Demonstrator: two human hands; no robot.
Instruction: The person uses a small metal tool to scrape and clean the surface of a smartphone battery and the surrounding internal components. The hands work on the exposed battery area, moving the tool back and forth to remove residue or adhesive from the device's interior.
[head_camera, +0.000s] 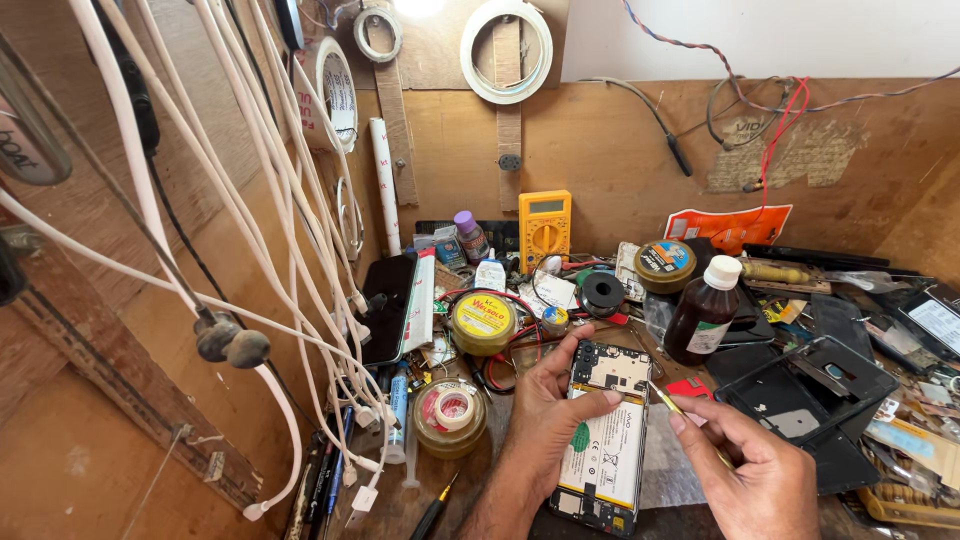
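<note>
Both my hands on the opened phone (605, 440).
My left hand (545, 415) curls, gripping its edge; my right hand (755, 470) pinches tweezers (680, 410) shut.

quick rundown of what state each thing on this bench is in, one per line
phone: back off, battery and board exposed
left hand: gripping phone's edge
right hand: pinching a thin tool
brown bottle: upright, capped
back cover: detached, lying inside up

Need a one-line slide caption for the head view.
Left hand steadies an opened smartphone while the right hand touches it with a thin yellow-handled tool on a cluttered workbench.
</note>
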